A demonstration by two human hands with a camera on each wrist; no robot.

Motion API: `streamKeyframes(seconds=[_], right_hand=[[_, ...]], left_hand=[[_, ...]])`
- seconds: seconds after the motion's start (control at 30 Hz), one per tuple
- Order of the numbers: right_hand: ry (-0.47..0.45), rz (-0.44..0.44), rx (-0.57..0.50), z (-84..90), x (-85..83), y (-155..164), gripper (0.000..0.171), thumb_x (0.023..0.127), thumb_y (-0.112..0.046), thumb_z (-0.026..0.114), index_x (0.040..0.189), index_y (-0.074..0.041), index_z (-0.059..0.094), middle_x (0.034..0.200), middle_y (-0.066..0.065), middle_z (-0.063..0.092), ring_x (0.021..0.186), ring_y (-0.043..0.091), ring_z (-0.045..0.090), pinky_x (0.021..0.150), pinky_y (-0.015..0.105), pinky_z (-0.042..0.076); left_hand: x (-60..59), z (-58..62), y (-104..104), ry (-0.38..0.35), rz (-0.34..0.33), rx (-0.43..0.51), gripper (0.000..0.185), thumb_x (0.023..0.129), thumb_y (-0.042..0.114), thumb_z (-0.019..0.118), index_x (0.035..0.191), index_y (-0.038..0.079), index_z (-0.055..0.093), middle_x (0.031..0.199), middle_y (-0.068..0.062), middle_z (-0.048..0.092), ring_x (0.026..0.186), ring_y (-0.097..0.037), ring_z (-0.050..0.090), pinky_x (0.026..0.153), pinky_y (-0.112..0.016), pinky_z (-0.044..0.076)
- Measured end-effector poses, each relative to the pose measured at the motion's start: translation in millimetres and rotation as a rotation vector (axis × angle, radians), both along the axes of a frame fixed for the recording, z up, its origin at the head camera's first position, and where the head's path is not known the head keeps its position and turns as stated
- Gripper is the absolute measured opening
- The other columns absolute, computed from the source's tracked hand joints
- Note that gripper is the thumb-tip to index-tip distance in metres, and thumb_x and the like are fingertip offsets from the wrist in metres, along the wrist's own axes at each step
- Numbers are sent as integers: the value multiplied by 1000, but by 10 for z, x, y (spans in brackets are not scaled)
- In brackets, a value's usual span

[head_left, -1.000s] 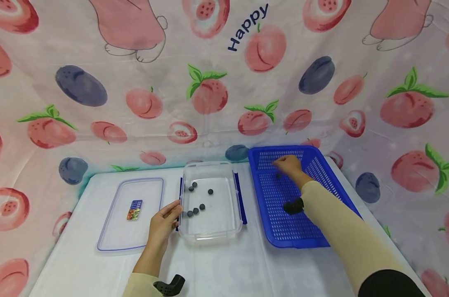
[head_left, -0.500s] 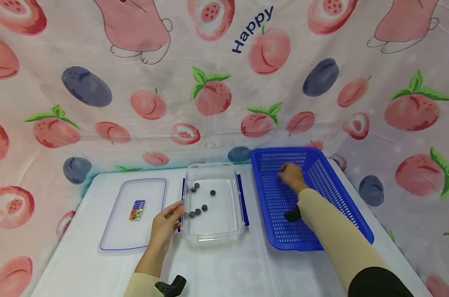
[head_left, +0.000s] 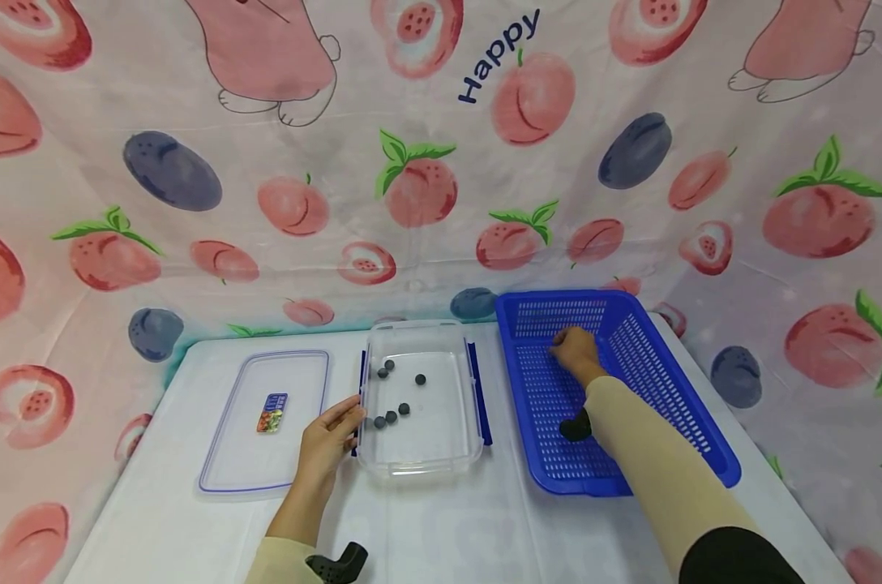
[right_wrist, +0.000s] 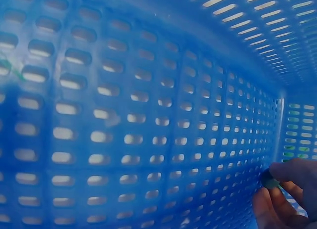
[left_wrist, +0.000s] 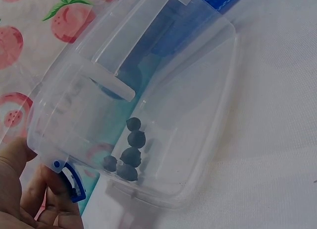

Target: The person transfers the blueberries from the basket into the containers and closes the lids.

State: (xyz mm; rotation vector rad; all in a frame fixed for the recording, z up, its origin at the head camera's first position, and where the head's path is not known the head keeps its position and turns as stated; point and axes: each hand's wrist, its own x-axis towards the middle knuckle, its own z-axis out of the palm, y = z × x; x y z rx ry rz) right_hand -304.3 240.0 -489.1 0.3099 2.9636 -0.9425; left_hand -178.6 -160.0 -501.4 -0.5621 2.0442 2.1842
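Right hand (head_left: 576, 350) inside blue basket (head_left: 674, 422), toward its 12 o'clock end; fingers (right_wrist: 277, 209) pinched together on small dark berry (right_wrist: 270, 181). Left hand (head_left: 327, 442) rests against 9 o'clock wall of clear container (head_left: 421, 466), fingers (left_wrist: 29, 189) straight along its blue latch (left_wrist: 72, 182). Dark berries (head_left: 390, 417) lie inside container. Clear lid (head_left: 229, 470) on table (head_left: 448, 527) at 9 o'clock of container.

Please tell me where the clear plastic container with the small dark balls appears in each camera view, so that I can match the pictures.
Head: the clear container sits at centre, between the flat lid and the blue basket; the left hand touches its left side.
Left wrist: the container fills the picture's middle.
Right wrist: not in it; only the basket and right hand.
Shared landmark: the dark balls.
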Motion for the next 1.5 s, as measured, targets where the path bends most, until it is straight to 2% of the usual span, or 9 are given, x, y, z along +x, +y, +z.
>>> streamKeyframes(seconds=[0.23,0.47,0.67,0.9,1.17,1.23,1.3,1.4,1.5], right_hand=[[31,-29,-60,-110,-63,92,20,87,-5,69,102,9,70,103,25,69,94,38,65,80,48,56],[-23,-96,-162,-77,-5,142,31,90,-12,65,113,9,67,116,26,66,109,41,60,95,50,50],[-67,-139,-393,-28,75,177,38,93,-11,62,124,10,60,121,27,64,104,35,65,94,44,53],[-113,-184,-736,-47,47,218,45,95,-5,60,135,12,50,122,18,64,79,2,63,101,38,49],[-186,-149,-879,71,100,163,50,99,-7,56,144,8,41,149,22,43,94,4,65,107,35,43],[-192,-139,-923,96,115,150,52,98,-5,56,145,8,39,134,20,59,93,4,66,109,37,41],[-194,-125,-958,126,134,130,53,98,-4,57,146,8,38,130,16,61,96,5,67,111,39,38],[-190,-95,-1032,165,164,90,54,97,-1,56,146,9,35,103,0,68,92,4,67,113,39,35],[-187,-68,-1109,213,201,40,57,97,3,54,147,11,31,93,-6,67,87,3,67,111,35,39]], left_hand=[[6,5,10,2,-4,-2,47,92,19,71,134,4,59,93,14,65,76,-2,56,63,-14,49],[18,12,6,5,-6,0,47,92,20,71,134,4,59,94,13,65,78,-2,56,64,-14,49],[11,-3,13,7,2,-13,44,92,19,70,133,4,61,95,12,65,78,-3,57,64,-15,49],[17,-5,17,9,-7,-7,44,93,18,69,134,4,59,96,13,65,77,-3,56,64,-15,50],[23,-11,12,19,-13,3,47,93,20,69,136,3,57,93,16,65,77,-2,55,64,-14,49],[23,-11,12,18,-15,3,47,94,19,69,136,3,57,93,16,65,77,-1,55,64,-14,49],[18,-8,15,17,-13,5,47,94,19,68,136,3,57,93,16,65,76,-1,55,64,-14,49],[16,-7,14,19,-12,4,46,94,18,68,136,2,57,93,15,64,76,-1,55,64,-14,49],[12,-12,12,21,-8,6,46,93,17,69,135,2,58,93,15,65,75,-1,54,64,-14,49]])
